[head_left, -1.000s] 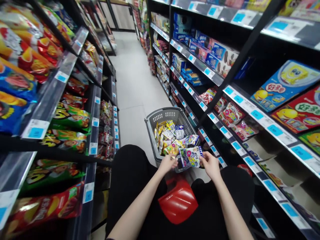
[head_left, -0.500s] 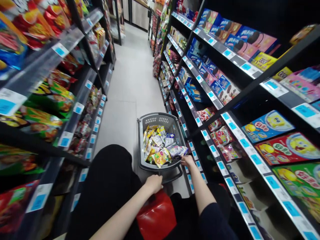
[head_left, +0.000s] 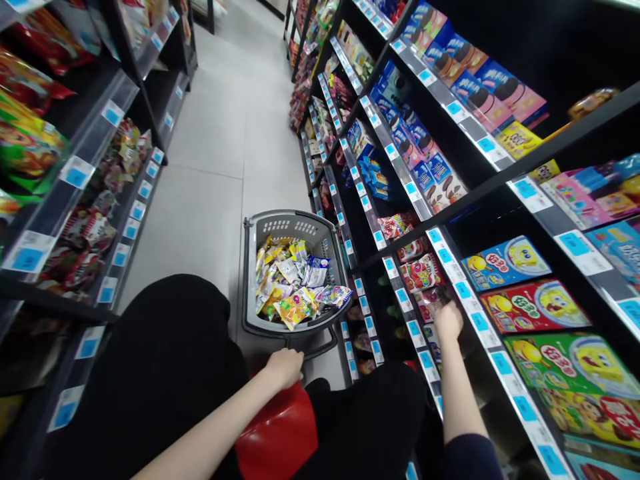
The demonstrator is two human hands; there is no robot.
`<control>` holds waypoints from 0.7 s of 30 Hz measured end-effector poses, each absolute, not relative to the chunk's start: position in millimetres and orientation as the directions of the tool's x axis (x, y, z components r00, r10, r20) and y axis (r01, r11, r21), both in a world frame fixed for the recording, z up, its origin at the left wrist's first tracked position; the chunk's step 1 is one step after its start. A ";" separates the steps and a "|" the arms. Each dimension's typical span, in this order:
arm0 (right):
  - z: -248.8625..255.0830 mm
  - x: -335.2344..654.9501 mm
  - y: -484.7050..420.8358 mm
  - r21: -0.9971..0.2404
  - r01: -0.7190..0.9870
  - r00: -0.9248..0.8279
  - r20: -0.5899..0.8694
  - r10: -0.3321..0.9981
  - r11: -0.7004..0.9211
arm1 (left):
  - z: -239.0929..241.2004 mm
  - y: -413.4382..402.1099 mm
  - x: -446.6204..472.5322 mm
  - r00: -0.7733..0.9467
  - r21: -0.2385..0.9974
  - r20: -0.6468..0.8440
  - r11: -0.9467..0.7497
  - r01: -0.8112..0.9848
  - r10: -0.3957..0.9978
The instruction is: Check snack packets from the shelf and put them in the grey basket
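Note:
A grey shopping basket (head_left: 246,280) stands on the floor in front of me, with several small candy bags (head_left: 295,307) heaped inside. My left hand (head_left: 286,367) is closed around the basket's handle (head_left: 323,343) at the near side. Out to the right, my right hand (head_left: 449,323) reaches into a low shelf compartment. It is at a pink candy bag (head_left: 429,303), its fingertips mostly hidden and blurred, so I cannot tell whether it grips the bag. Red-and-white candy bags (head_left: 421,272) lie just beyond that hand.
Snack shelves (head_left: 95,193) line the left side. On the right, shelves hold blue biscuit boxes (head_left: 470,93) and cartoon-printed boxes (head_left: 540,300). Grey floor (head_left: 210,147) runs ahead between them. A red shiny object (head_left: 277,433) lies between my black-clad legs.
My right hand has left the basket's right rim and moved right into the shelf. The striped bag it was at now lies in the basket. The view has turned right.

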State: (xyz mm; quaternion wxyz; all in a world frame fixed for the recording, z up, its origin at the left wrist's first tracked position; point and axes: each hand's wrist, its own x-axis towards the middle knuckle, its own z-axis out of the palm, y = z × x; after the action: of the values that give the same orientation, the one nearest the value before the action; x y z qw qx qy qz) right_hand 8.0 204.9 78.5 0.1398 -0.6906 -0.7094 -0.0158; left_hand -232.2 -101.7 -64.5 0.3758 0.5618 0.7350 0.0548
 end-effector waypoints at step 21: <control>74.3 38.5 127.6 0.010 0.980 -0.112 0.854 0.507 0.200 | -57.8 -100.5 -225.6 0.092 0.874 -0.360 0.301 0.381 0.928</control>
State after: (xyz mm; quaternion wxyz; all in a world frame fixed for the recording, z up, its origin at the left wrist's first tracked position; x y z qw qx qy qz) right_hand 38.5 127.6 74.3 0.3769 -0.5494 -0.6767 -0.3134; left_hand -225.6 -100.5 -57.8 0.5165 0.5285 0.6195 0.2649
